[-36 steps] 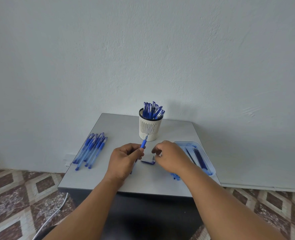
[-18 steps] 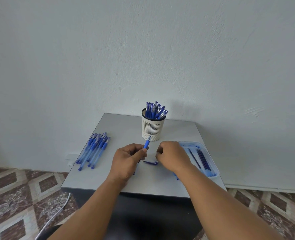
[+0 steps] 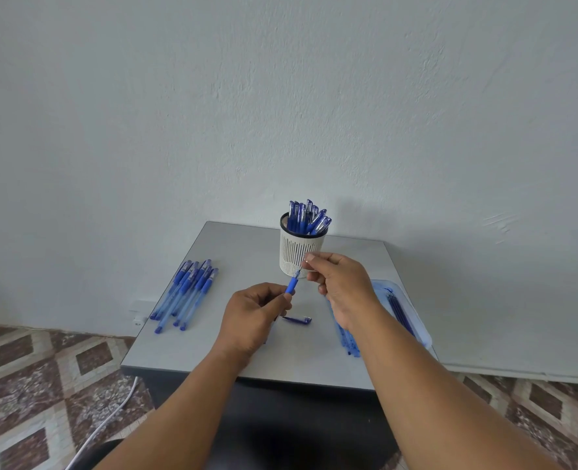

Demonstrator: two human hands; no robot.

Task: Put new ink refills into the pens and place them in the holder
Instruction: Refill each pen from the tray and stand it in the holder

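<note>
My left hand grips a blue pen by its barrel, the blue grip section sticking up past my fingers. My right hand pinches the pen's clear tip end just in front of the white slotted holder, which stands at the back of the table with several capped blue pens in it. A pen cap lies on the grey table between my hands. Several blue pens lie in a row at the left. A clear blue tray at the right holds dark refills.
Several used refills lie on the table under my right wrist. A white wall rises right behind the table. The floor is patterned tile, with a white cable at the lower left.
My right hand rose from the table near the cap to the pen's tip and now pinches it. My left hand kept holding the pen.
</note>
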